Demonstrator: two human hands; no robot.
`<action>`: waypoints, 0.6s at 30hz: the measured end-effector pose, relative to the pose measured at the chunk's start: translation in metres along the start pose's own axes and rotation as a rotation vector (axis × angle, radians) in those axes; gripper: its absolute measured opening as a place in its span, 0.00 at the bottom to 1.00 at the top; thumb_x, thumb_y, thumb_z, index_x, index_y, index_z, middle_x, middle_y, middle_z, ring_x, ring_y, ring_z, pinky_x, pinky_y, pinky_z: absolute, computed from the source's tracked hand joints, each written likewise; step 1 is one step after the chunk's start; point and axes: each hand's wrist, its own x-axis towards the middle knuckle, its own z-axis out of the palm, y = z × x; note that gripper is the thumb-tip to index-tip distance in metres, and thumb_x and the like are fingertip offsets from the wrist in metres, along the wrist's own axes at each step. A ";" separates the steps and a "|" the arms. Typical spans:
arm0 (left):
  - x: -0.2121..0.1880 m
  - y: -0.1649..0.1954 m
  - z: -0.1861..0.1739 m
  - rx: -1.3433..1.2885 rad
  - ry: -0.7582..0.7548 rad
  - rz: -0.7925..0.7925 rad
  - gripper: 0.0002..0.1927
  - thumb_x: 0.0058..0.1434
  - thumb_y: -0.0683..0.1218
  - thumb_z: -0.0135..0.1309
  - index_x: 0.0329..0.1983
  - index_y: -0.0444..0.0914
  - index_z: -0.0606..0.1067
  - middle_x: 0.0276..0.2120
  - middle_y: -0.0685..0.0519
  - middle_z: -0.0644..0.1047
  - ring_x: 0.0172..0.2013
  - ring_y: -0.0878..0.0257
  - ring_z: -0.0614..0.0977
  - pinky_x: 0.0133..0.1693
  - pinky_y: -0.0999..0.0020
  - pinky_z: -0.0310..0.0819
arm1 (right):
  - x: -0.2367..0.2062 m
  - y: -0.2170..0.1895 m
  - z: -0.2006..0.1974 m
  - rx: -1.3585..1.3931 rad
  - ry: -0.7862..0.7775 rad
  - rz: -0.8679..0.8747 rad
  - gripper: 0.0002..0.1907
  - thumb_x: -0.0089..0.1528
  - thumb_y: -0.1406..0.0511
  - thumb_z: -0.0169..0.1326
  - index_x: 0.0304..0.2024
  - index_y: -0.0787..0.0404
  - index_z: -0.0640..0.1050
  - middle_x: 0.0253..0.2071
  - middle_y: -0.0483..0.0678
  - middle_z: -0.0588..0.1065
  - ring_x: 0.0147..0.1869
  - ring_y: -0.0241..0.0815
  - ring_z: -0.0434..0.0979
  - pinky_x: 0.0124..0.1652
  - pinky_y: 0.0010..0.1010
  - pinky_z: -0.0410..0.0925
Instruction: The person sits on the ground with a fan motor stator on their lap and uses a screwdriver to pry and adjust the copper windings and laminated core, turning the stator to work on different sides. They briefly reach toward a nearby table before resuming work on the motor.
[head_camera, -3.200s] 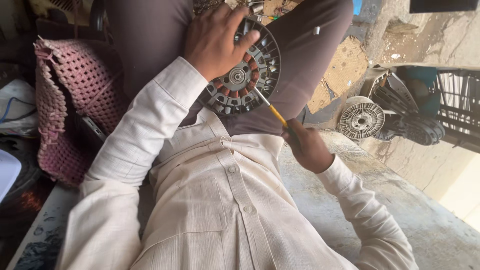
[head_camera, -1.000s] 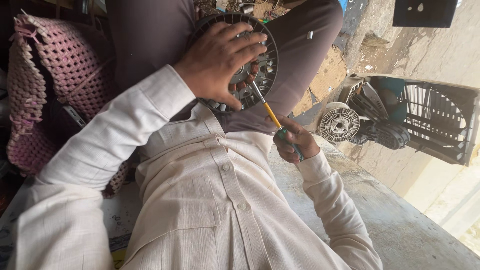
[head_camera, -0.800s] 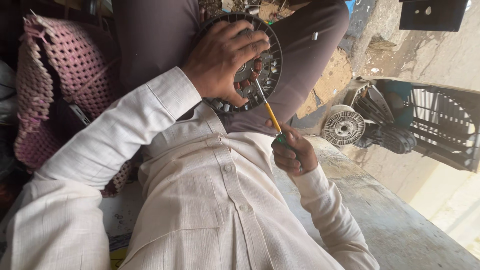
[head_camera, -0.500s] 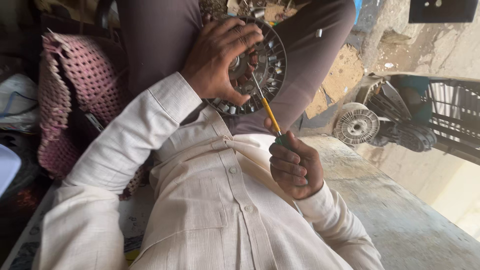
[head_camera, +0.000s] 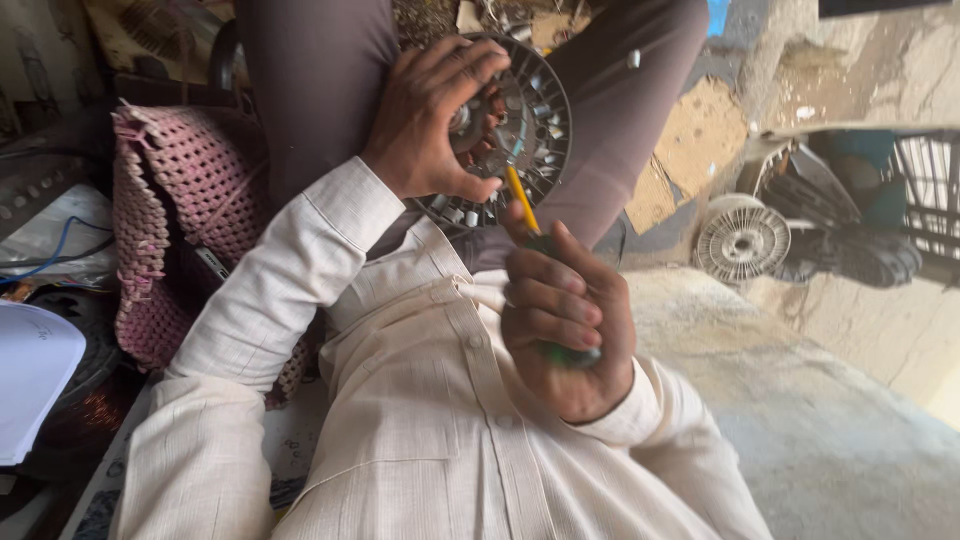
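Left of frame, a pink woven seat (head_camera: 180, 210) with an open lattice weave, standing beside dark brown trousers (head_camera: 320, 90). At far left, white paper (head_camera: 35, 375) over a coil of copper wire (head_camera: 85, 425), with a blue cable (head_camera: 45, 262) trailing across a pale sheet above. Toward the right, a second round ribbed motor housing (head_camera: 742, 238) on rough concrete floor (head_camera: 800, 430), just beside a dark fan body (head_camera: 860, 235). Nearby, torn brown cardboard (head_camera: 690, 145) against the ground.
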 end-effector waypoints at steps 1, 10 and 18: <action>0.000 0.002 -0.001 -0.005 0.002 0.013 0.54 0.45 0.70 0.68 0.68 0.35 0.68 0.65 0.46 0.73 0.67 0.46 0.71 0.63 0.47 0.61 | 0.003 0.002 0.004 -0.009 0.018 -0.018 0.16 0.77 0.62 0.38 0.61 0.67 0.65 0.27 0.42 0.63 0.21 0.27 0.61 0.20 0.17 0.65; 0.001 0.004 -0.003 -0.059 0.010 0.069 0.60 0.42 0.66 0.72 0.73 0.36 0.61 0.61 0.44 0.73 0.63 0.45 0.73 0.62 0.47 0.61 | -0.018 -0.055 -0.012 -0.431 0.125 0.180 0.17 0.76 0.60 0.37 0.64 0.58 0.67 0.26 0.42 0.61 0.19 0.28 0.58 0.16 0.18 0.61; -0.002 0.002 -0.005 -0.012 0.081 0.041 0.61 0.38 0.63 0.75 0.73 0.39 0.61 0.59 0.44 0.72 0.61 0.46 0.73 0.64 0.49 0.62 | -0.004 -0.040 -0.014 -0.295 0.066 0.175 0.17 0.78 0.60 0.35 0.63 0.63 0.67 0.24 0.41 0.60 0.19 0.28 0.60 0.17 0.17 0.64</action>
